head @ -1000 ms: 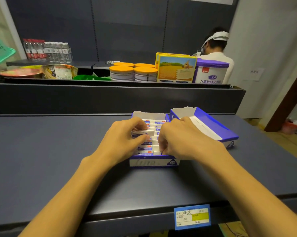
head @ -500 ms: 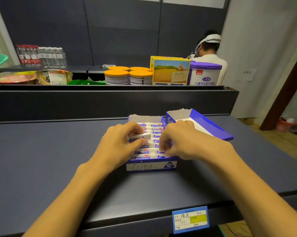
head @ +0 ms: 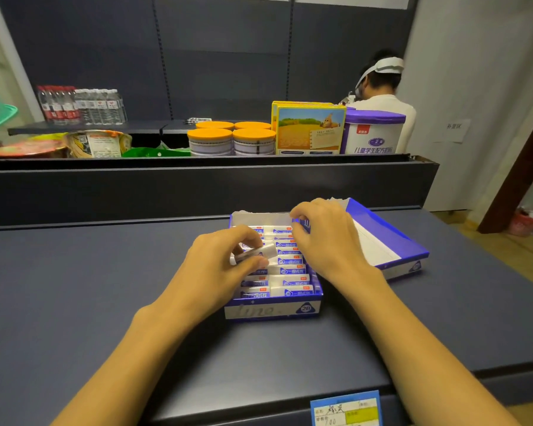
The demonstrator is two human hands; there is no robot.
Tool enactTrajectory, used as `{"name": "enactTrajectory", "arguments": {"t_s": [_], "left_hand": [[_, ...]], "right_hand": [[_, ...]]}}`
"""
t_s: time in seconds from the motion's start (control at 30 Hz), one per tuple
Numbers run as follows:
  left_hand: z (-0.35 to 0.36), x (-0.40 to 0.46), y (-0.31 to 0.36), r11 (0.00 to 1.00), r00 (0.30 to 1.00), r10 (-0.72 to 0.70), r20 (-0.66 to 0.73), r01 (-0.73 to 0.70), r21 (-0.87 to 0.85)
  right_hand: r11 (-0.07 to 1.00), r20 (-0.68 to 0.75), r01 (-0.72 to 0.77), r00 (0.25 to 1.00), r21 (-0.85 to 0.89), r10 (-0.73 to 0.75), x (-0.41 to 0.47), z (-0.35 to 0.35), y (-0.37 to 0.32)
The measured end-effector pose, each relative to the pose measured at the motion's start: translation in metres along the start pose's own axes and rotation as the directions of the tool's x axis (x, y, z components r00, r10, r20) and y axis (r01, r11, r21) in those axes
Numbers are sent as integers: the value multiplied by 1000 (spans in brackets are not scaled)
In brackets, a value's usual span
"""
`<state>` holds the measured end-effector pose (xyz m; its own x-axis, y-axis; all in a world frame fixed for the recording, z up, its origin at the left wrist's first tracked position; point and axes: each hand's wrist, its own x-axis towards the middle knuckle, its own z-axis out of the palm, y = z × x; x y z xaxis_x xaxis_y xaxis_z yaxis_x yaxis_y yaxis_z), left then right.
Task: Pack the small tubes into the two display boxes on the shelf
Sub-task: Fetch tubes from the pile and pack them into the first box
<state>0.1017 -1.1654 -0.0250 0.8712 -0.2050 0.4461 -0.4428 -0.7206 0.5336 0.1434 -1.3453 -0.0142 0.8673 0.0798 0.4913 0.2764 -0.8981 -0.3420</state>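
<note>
White tube (head: 253, 253) pinched by L hand (head: 219, 265) over box (head: 273, 310).

Shop, stocked shelves (head: 197, 176), price tag (head: 346, 408)

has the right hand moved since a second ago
Yes. The right hand has shifted from the near end of the left display box toward its far wall.

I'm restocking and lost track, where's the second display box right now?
In the head view, the second display box sits on the dark shelf, right of the tube-filled box and touching it, partly behind the right hand.
</note>
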Motion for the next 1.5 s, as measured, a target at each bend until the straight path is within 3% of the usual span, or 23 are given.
{"name": "enactTrajectory", "arguments": {"t_s": [0.13, 0.3, 0.57, 0.77, 1.17, 1.5], "left_hand": [[-8, 0, 2, 999, 1000, -1, -12, 0, -40], [-13, 2, 16, 994, 998, 13, 53, -7, -108], [-5, 2, 33, 998, 971, 18, 240, -32, 56], [-8, 1, 40, 999, 946, 19, 322, -33, 37], [-11, -2, 50, 990, 918, 52, 392, -99, 100], [-9, 10, 53, 965, 864, -28, 502, -108, 239]], "right_hand": [[989, -89, -18, 995, 147, 31, -3, 7, 2], [987, -95, 25, 995, 158, -10, -11, 9, 1], [984, -98, 12, 995, 175, 5, -18, 7, 8], [972, -126, -6, 991, 236, 37, -14, 9, 11], [962, -101, -23, 994, 271, 52, -17, 6, 13], [956, -107, -27, 992, 294, 61, -18, 6, 13]]}}
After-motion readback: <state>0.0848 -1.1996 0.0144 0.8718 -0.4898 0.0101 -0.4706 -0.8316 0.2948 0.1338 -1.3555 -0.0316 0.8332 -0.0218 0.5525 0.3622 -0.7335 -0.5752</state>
